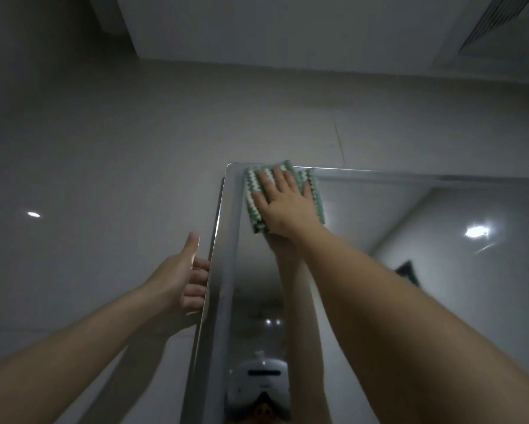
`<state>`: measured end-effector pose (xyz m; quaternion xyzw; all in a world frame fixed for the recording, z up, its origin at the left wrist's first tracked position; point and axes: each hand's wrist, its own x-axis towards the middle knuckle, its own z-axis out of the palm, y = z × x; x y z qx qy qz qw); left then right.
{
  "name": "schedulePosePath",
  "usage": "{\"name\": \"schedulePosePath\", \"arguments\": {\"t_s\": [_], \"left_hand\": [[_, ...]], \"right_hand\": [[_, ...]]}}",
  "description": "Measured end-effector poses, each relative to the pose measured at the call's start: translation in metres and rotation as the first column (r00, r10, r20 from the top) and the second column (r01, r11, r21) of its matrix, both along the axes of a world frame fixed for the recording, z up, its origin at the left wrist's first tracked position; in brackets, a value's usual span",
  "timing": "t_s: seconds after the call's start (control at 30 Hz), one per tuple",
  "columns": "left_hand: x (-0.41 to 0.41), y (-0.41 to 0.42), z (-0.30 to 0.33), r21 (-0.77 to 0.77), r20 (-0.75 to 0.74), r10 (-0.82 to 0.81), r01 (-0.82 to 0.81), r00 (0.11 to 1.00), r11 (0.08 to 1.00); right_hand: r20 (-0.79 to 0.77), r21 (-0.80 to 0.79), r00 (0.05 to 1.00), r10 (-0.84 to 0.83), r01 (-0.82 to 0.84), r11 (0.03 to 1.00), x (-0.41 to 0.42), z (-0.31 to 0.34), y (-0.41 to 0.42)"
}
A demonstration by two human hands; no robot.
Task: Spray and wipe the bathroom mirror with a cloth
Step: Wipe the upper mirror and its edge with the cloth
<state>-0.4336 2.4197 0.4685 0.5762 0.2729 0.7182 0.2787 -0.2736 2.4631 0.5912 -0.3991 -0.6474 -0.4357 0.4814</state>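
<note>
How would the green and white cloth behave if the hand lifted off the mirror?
The cloth looks soft and folded, so it would probably flop. Only the flat right hand presses it against the upright mirror, so it would likely slide or drop. It seems light.

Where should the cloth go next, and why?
Probably slide right along the top edge. The right hand presses the cloth flat in the mirror's top left corner, and the left hand grips the frame, so glass lies rightward and below.
</note>
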Motion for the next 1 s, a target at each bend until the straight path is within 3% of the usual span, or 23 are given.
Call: {"name": "schedulePosePath", "arguments": {"t_s": [0.17, 0.3, 0.5, 0.7, 0.83, 1.0], "left_hand": [[-0.001, -0.004, -0.006, -0.021, -0.003, -0.002, 0.002, 1.000, 1.000], [0.001, -0.001, -0.011, 0.032, -0.019, -0.019, 0.019, 1.000, 0.999], [-0.010, 0.013, -0.020, -0.018, 0.015, -0.163, 0.164, 0.986, 0.986], [-0.013, 0.010, -0.032, -0.007, 0.049, -0.174, 0.175, 0.983, 0.985], [-0.008, 0.000, -0.043, 0.011, 0.122, -0.238, 0.239, 0.964, 0.971], [-0.008, -0.005, -0.072, -0.047, 0.191, -0.246, 0.259, 0.950, 0.965]], "right_hand": [[-0.304, -0.082, 0.952, -0.045, 0.021, 0.996, 0.042, 0.009, 0.004], [-0.470, -0.118, 0.881, -0.052, -0.005, 0.993, 0.012, 0.011, -0.001], [-0.256, -0.070, 0.966, -0.039, 0.022, 0.997, -0.054, 0.008, -0.008], [0.029, -0.010, 0.999, -0.020, 0.020, 1.000, -0.040, -0.006, -0.005], [0.183, 0.032, 0.982, -0.034, 0.029, 0.999, -0.041, -0.059, -0.001], [0.236, -0.023, 0.972, -0.011, 0.017, 1.000, -0.030, -0.138, -0.001]]}}
